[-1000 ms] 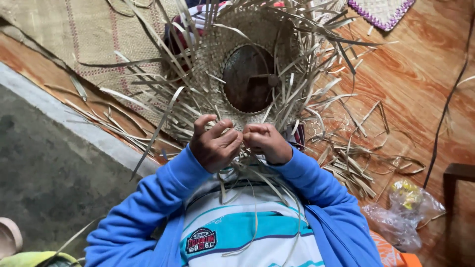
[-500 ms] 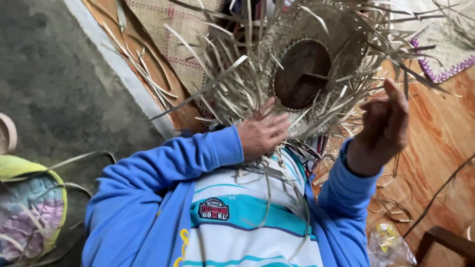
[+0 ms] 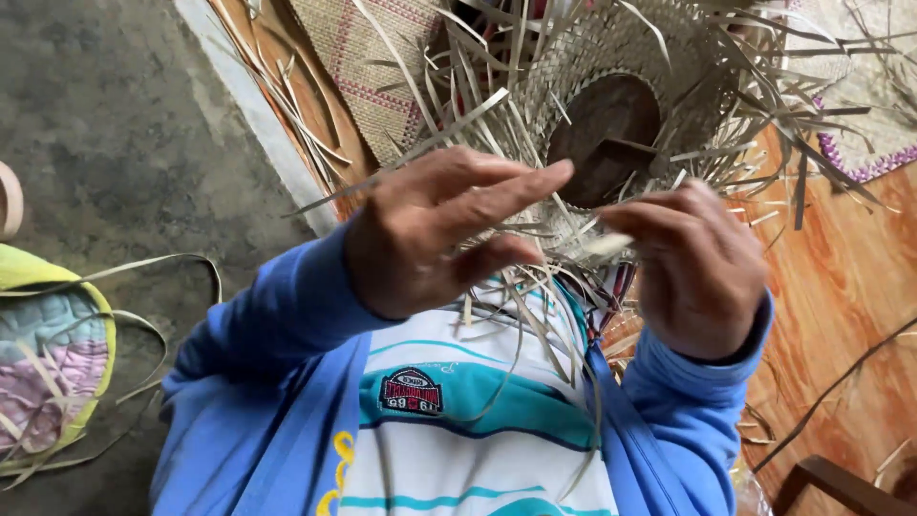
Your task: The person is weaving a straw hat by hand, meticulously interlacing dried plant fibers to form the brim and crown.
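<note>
A half-woven straw hat point(image 3: 611, 86) lies over a dark round form point(image 3: 604, 134), with many loose pale strips sticking out all around its edge. My left hand point(image 3: 430, 234) is raised close to the camera, its fingers pinching a thin straw strip point(image 3: 401, 177) that runs off to the left. My right hand point(image 3: 693, 263) pinches a pale strip end point(image 3: 607, 247) between thumb and fingers, just under the hat's near edge. Both arms wear blue sleeves over a white and teal striped shirt point(image 3: 458, 430).
A woven mat point(image 3: 368, 76) and loose straw strips lie on the orange wooden floor point(image 3: 841, 287). A grey concrete floor point(image 3: 115, 124) is at the left, with a colourful quilted cushion point(image 3: 48, 363). A dark wooden piece point(image 3: 841, 483) sits at bottom right.
Both hands have come up close to the camera and together; the right hand, raised out to the side half a second ago, now pinches a strip beside the left.
</note>
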